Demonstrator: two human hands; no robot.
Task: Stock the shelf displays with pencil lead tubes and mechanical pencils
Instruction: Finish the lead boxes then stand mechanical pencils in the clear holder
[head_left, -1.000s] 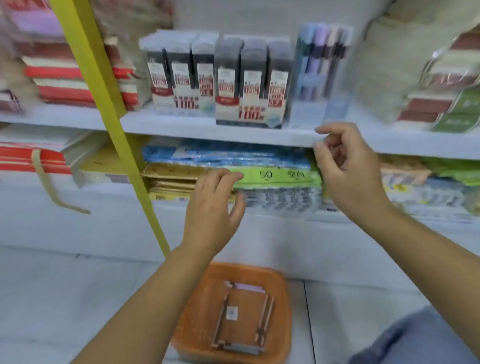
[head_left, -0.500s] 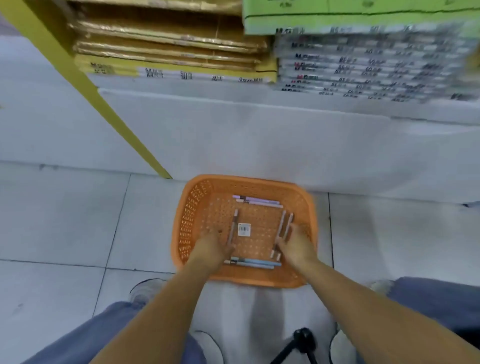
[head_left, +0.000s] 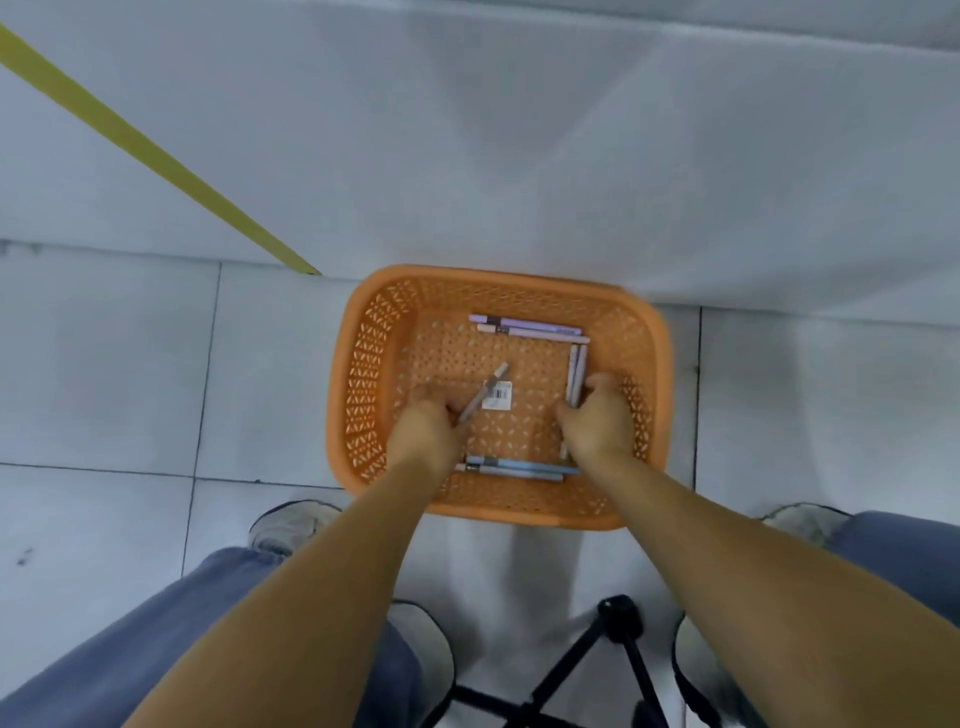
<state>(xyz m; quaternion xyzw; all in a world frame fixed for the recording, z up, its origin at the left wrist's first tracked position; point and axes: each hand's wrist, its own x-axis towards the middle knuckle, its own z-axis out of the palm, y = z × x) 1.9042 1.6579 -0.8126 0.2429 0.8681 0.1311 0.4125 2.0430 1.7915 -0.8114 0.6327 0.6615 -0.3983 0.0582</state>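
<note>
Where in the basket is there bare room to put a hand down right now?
Free: the basket bottom's far-left part, bordered by the left wall, the far pencils and the sticker; also the floor tiles left of it. Crowded: right side, where the right hand covers side pencils; the near pencils; centre, where the left hand holds a pencil.

Barcode sticker (head_left: 497, 396) in basket (head_left: 650, 332); digits illegible.

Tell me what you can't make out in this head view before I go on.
Head view:
- shelf displays: out of frame, beyond the top edge.
- right hand: its own back hides the fingers, so its grip on the right-wall pencils is unclear.
- barcode label: print too small.
- near-wall pencils: ends covered by the forearms.
</note>
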